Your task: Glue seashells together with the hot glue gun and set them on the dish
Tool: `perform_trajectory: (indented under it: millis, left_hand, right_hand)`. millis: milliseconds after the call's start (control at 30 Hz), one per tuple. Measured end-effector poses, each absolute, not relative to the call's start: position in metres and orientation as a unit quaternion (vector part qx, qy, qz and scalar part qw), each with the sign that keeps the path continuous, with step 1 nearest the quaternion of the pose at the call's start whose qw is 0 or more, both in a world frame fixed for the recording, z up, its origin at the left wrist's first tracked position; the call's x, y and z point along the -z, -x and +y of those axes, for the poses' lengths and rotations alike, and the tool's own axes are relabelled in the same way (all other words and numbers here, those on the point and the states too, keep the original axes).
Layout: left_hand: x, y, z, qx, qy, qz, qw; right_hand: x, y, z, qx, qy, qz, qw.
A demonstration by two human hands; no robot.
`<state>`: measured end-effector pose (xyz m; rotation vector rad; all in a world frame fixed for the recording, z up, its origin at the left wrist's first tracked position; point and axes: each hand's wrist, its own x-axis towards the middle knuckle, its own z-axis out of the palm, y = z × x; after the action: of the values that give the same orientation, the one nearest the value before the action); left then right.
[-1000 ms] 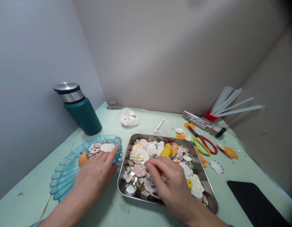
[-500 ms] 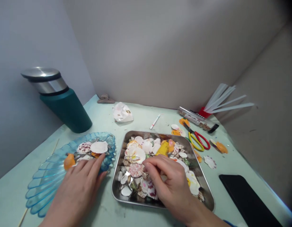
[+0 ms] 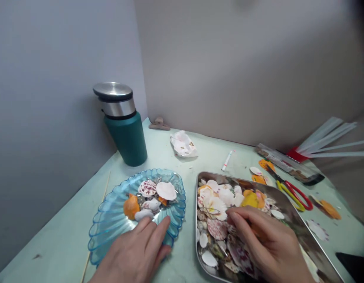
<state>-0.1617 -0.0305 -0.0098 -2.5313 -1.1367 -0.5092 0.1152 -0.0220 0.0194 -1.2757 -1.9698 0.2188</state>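
Note:
My left hand (image 3: 137,243) rests at the near edge of a blue scalloped plate (image 3: 100,228), palm down with its fingers stretched out. Just beyond its fingertips lie a white shell (image 3: 166,191), a speckled shell (image 3: 147,188) and an orange shell (image 3: 131,207). Over a metal tray (image 3: 199,251) full of mixed shells hangs my right hand (image 3: 267,239), thumb and forefinger pinched together. What they pinch, if anything, I cannot make out. Closest to those fingertips are a cream shell with a yellow centre (image 3: 213,207) and a pink speckled shell (image 3: 217,228).
A green bottle (image 3: 127,137) stands at the back left. Behind the tray are crumpled white packaging (image 3: 183,144) and a thin white stick (image 3: 227,160). Scissors (image 3: 291,190), a clear case (image 3: 288,163) and loose shells lie at right, and a black object (image 3: 354,263) near the right corner.
The view has swung left, so everything sits further right. My left hand has drawn back toward me, uncovering more shells on the plate. My right hand keeps its pinch above the tray.

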Motion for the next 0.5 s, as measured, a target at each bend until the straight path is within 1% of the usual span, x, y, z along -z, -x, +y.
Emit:
perform_trajectory:
  millis: [100,200,267,333,433,500]
  left_hand:
    - [0.012,0.176,-0.026,0.161,0.889,-0.409,0.128]
    - [0.018,0.19,-0.022,0.158,0.885,-0.423,0.114]
    - [0.025,0.197,-0.02,0.159,0.886,-0.423,0.108]
    - [0.031,0.202,-0.018,0.167,0.884,-0.421,0.114]
    - [0.036,0.205,-0.018,0.162,0.874,-0.445,0.108]
    - [0.034,0.206,-0.019,0.147,0.871,-0.461,0.085]
  right_hand:
    - [-0.033,-0.087,-0.01,-0.11,0.474,-0.8,0.351]
    - [-0.04,-0.05,0.009,-0.148,0.459,-0.839,0.251]
    - [-0.041,-0.026,0.022,-0.136,0.469,-0.853,0.184]
    - [-0.04,-0.008,0.033,-0.131,0.476,-0.859,0.136]
    - [-0.036,0.003,0.041,-0.137,0.477,-0.862,0.101]
    - [-0.033,0.002,0.043,-0.14,0.48,-0.86,0.104]
